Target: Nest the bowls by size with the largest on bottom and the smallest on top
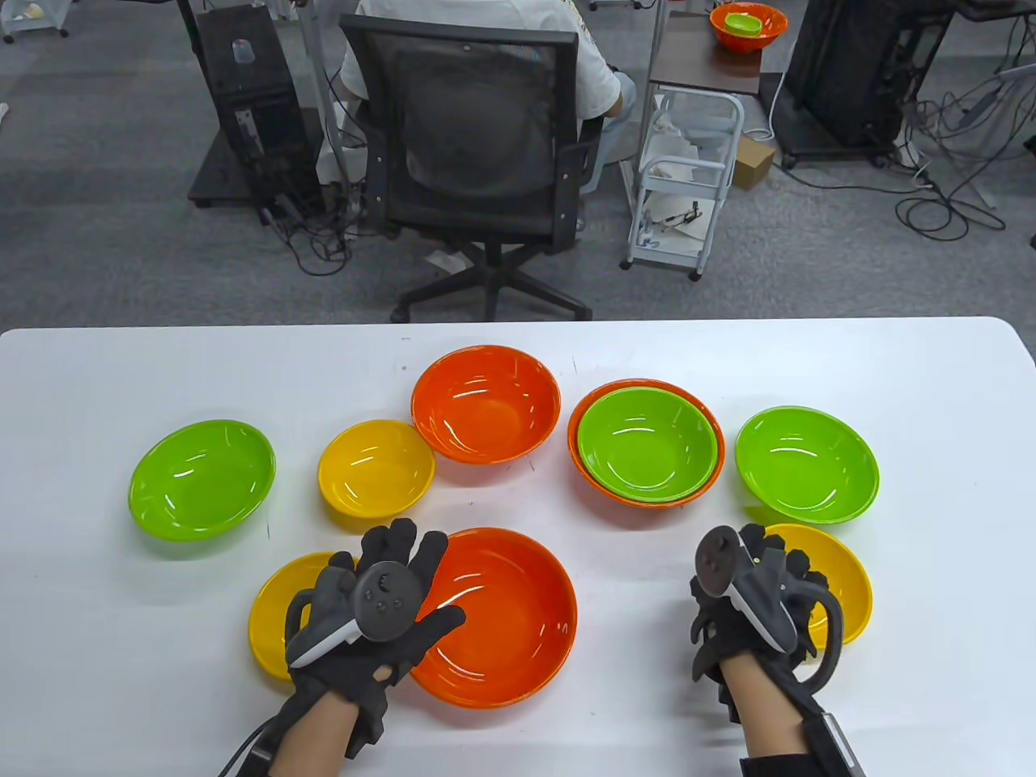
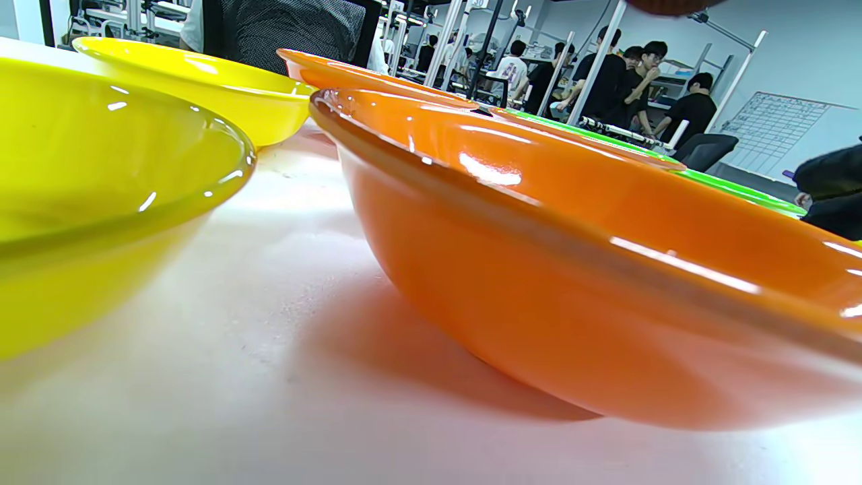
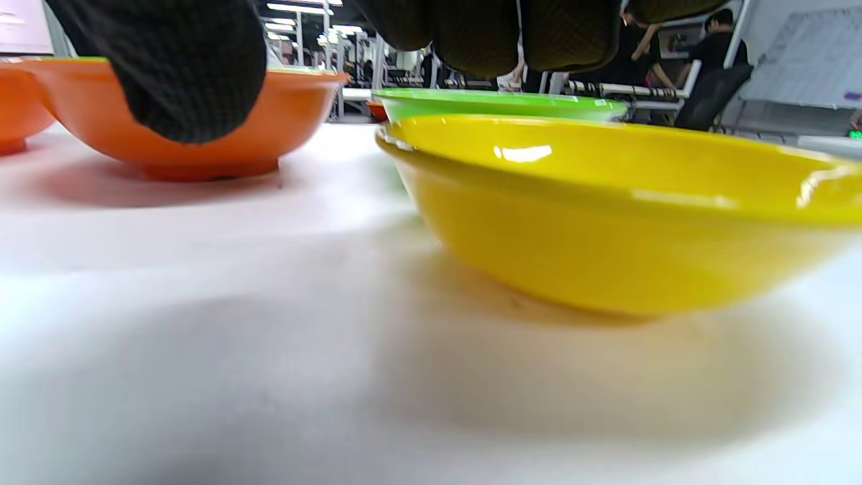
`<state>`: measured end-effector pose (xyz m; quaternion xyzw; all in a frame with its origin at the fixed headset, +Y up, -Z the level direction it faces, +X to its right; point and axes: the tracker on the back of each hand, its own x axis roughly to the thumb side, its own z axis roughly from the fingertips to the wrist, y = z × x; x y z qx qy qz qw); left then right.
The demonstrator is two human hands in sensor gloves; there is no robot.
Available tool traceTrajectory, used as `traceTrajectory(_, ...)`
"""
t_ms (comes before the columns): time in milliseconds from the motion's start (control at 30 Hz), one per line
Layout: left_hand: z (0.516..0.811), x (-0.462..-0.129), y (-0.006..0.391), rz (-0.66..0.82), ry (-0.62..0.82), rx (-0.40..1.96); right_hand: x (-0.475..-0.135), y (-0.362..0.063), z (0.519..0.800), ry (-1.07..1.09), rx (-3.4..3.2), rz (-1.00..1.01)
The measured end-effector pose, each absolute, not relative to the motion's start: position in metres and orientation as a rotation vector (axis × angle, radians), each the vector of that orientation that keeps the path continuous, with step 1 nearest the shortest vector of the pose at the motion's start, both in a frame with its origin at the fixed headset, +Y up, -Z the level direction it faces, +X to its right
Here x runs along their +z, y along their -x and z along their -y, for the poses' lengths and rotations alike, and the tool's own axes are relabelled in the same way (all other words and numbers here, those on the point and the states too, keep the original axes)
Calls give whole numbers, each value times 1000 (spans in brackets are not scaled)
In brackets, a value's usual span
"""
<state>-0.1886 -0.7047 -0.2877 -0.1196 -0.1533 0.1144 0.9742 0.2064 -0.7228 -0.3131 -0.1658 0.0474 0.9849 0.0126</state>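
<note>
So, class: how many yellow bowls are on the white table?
3: one yellow bowl mid-left, one partly under the left hand, one behind the right hand. None appears hidden.

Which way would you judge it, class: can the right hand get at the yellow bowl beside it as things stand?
Probably yes. The right hand hovers beside the yellow bowl, fingers over its near rim, nothing in between. The green bowl behind sits apart, so the way looks free.

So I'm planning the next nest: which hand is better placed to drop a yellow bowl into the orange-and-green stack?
Probably the right hand. It hovers at the yellow bowl just below and to the right of the stack. The left hand sits between another yellow bowl and the big orange one, farther away.
</note>
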Motion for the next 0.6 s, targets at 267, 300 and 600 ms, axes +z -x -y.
traceTrajectory(267, 705, -288, 189, 305, 246, 235, -313, -219, 732, 587, 3011, -211)
traceTrajectory(300, 705, -288, 189, 304, 248, 235, -314, -221, 733, 599, 3004, -226)
traceTrajectory(600, 706, -288, 189, 303, 258, 234, -316, -229, 740, 622, 2959, -270)
